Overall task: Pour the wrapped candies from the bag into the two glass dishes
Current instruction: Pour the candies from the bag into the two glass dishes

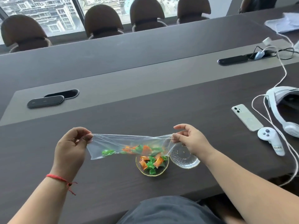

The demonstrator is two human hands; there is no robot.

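A clear plastic bag (113, 141) hangs stretched sideways above the dark table, held at both ends. My left hand (71, 147) pinches its left end and my right hand (191, 139) pinches its right end. Several green and orange wrapped candies (142, 149) lie inside the bag, mostly toward its right half. Below the bag, a gold-rimmed glass dish (145, 172) holds several green and orange candies (152, 162). To its right a second glass dish (184, 157) shows no candy; my right wrist hides part of it.
A white phone (246, 117), a white controller (271, 141), a white headset (284, 109) and its cables (262, 115) lie at the right. Black cable-port covers (45, 101) sit in the table's grey middle strip. Brown chairs (103, 21) line the far side.
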